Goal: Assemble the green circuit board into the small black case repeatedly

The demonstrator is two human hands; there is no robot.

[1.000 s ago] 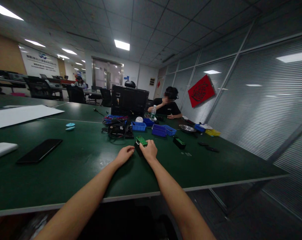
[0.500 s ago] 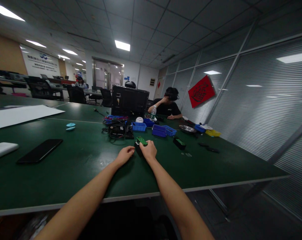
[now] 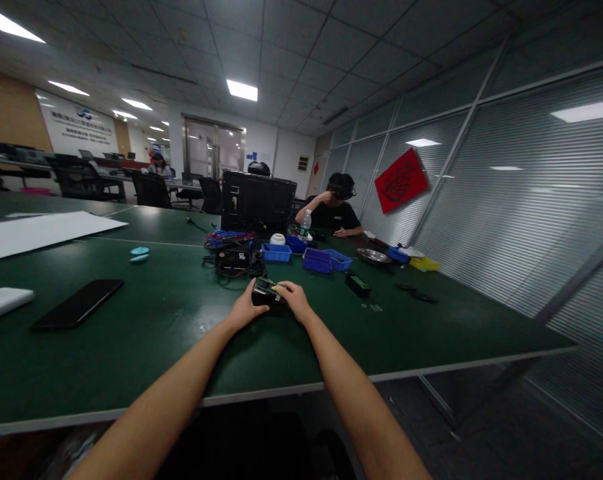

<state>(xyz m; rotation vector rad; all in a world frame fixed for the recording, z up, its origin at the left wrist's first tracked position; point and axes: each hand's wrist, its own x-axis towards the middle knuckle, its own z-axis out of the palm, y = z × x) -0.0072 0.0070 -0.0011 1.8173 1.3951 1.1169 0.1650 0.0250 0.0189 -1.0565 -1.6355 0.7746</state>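
Between my hands, on the green table (image 3: 181, 360), is a small black case (image 3: 262, 300). A green circuit board (image 3: 264, 285) lies tilted over its top. My left hand (image 3: 244, 310) grips the case from the left, with the thumb along the near side. My right hand (image 3: 296, 301) is closed on the board's right end, fingertips pressed together. Its fingers cover part of the board, so how far the board sits in the case is hidden. A similar black case with a green board (image 3: 358, 285) stands to the right.
Beyond my hands are a black adapter box with cables (image 3: 232, 259), blue bins (image 3: 276, 253), a baseball (image 3: 278, 239), a monitor (image 3: 258, 203) and a metal bowl (image 3: 374, 257). A black phone (image 3: 78, 303) lies left. Across the table sits a person (image 3: 334, 213).
My left hand has moved from beside the case to gripping it. The case has turned sideways, and the board has come lower and to the left under my right hand.
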